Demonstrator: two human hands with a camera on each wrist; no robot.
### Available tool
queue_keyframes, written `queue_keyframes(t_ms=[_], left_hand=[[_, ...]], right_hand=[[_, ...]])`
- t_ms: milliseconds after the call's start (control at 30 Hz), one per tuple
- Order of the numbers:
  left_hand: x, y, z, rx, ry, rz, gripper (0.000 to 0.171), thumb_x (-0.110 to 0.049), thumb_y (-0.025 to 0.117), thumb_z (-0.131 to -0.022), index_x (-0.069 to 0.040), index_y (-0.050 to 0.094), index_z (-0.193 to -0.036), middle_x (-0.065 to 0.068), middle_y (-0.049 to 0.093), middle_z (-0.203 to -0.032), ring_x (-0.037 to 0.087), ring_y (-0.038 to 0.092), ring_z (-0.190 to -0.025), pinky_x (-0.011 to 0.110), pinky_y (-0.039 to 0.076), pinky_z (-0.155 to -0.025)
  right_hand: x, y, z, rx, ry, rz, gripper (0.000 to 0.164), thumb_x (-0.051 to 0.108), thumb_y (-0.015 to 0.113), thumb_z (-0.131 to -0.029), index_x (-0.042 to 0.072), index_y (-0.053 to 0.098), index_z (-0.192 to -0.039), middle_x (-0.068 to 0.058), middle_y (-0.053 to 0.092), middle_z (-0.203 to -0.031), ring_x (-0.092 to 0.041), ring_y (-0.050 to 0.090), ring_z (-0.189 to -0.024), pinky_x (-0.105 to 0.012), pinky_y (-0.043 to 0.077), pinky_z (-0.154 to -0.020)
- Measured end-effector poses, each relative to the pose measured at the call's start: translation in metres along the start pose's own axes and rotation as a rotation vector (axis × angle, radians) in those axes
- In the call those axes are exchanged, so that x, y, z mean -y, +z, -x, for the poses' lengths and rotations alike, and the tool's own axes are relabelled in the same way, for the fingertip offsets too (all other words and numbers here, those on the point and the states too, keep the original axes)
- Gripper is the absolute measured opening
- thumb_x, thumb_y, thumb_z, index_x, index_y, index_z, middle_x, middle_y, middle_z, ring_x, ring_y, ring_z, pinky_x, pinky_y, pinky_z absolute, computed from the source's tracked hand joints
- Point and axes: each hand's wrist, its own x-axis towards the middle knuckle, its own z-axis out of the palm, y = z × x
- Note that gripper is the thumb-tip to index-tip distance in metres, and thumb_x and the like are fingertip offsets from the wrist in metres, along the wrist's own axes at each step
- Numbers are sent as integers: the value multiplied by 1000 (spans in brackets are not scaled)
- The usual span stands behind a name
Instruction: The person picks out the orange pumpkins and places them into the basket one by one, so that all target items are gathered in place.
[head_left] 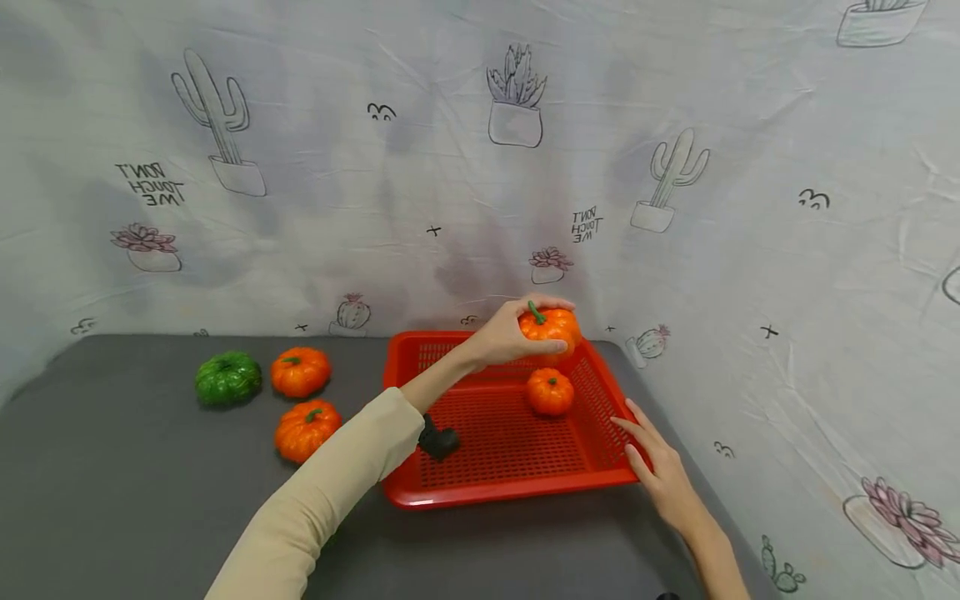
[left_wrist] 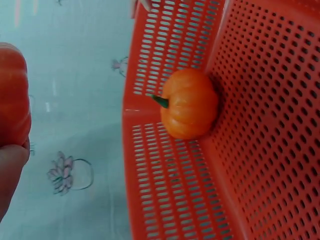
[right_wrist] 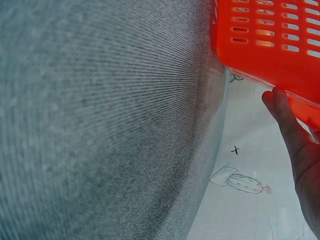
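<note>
My left hand (head_left: 517,333) grips a small orange pumpkin (head_left: 558,325) with a green stem, holding it above the far right part of a red plastic basket (head_left: 517,492). Only part of that pumpkin shows at the left edge of the left wrist view, with the thumb against it. Inside the basket, near its right corner, sits another orange pumpkin (head_left: 550,392) (left_wrist: 190,103). My right hand (head_left: 660,467) is at the basket's right side, its extended fingers touching the rim. In the right wrist view, the fingertips (right_wrist: 280,95) meet the basket's red edge.
On the grey table (head_left: 135,475), left of the basket, lie a green pumpkin (head_left: 228,378) and two orange pumpkins, one farther back (head_left: 301,372) and one nearer (head_left: 303,433). A pale cloth (head_left: 420,183) printed with cacti hangs behind and along the right side.
</note>
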Motion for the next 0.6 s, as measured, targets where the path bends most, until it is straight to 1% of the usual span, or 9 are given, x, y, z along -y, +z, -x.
queue_keyframes(t_ms=[67,133,233,333,433,500,600], left_hand=[[10,3,-7,25,8,-12,51,-11,75,-83,-13,58,-131,2,49,-131,19,58,-102,32,54,-81],[19,7,-11,55,-1,-15,50,-10,75,-84,-14,58,-131,2,50,-130,19,58,-100,31,53,-81],[32,11,-15,116,-18,-4,50,-8,74,-84,-14,59,-131,2,51,-129,19,58,-101,31,53,-82],[44,14,-16,200,-56,39,51,-6,73,-85,-13,58,-132,2,52,-128,21,58,-102,33,53,-84],[55,18,-18,281,-86,50,50,-6,72,-85,-11,57,-132,2,54,-126,19,57,-103,33,52,-86],[61,22,-20,337,-81,48,48,-5,71,-85,-8,57,-131,2,56,-125,18,56,-103,32,51,-87],[69,28,-23,395,-77,29,46,-4,70,-85,-7,58,-129,2,56,-124,15,56,-102,30,50,-88]], right_hand=[[0,0,0,-6,9,-4,37,1,56,-91,4,59,-127,-16,38,-149,-17,40,-129,-4,19,-100],[0,1,-1,-10,15,-6,37,1,55,-91,4,59,-127,-15,38,-149,-19,41,-129,-4,19,-100],[1,2,-2,-4,21,-8,37,2,55,-92,4,58,-128,-15,38,-149,-23,41,-129,-4,19,-100],[1,3,-3,3,31,-4,37,2,54,-92,5,58,-129,-14,37,-149,-25,42,-128,-4,19,-100],[1,2,-2,5,35,1,37,3,54,-92,6,58,-129,-13,38,-149,-24,42,-128,-4,19,-100],[1,1,-2,7,41,3,37,3,55,-92,6,58,-128,-13,38,-149,-22,42,-128,-5,19,-100],[0,-1,-2,12,29,12,37,3,55,-92,5,58,-128,-15,38,-149,-20,41,-129,-5,19,-101]])
